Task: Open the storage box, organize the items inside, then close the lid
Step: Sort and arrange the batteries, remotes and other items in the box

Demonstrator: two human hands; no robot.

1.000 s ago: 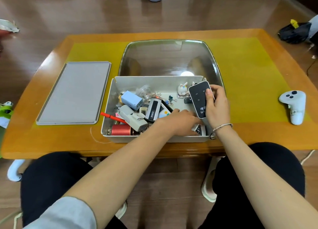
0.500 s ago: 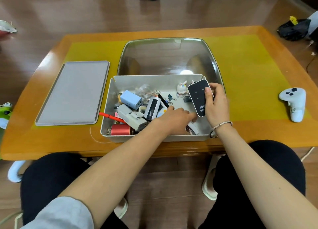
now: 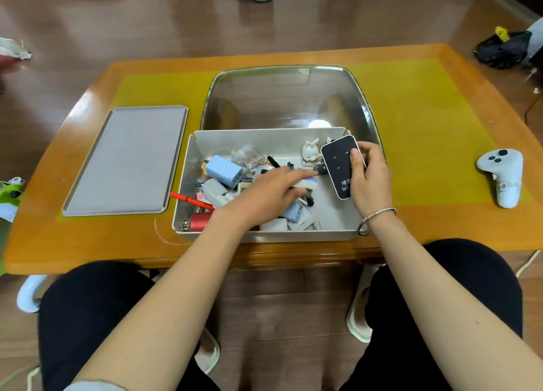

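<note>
— Where does the box stand, and what are your hands doing?

— The open, pale grey plastic storage box [image 3: 335,234] sits at the near edge of the orange wooden table [image 3: 440,223], its clear lid [image 3: 282,97] lying flat just behind it. My right hand [image 3: 370,179] grips a black, rounded, flat gadget with white lettering [image 3: 340,167] over the box's right end, thumb pressed on its face. My left hand [image 3: 269,195] reaches into the box's middle, fingers stretched towards something white; the picture blurs there, so I cannot tell whether they have closed on it.

— What might go wrong?

— I judge the clutter the main risk. The pale blue charger cube [image 3: 224,171] and the little white rabbit figure [image 3: 309,153] sit loose at the box's back; a careless sweep could knock them. The red pen [image 3: 188,200] pokes over the box's left wall and may flip out towards the grey tray [image 3: 126,161] left of the box. Anything stacked too high would foul the lid.
</note>
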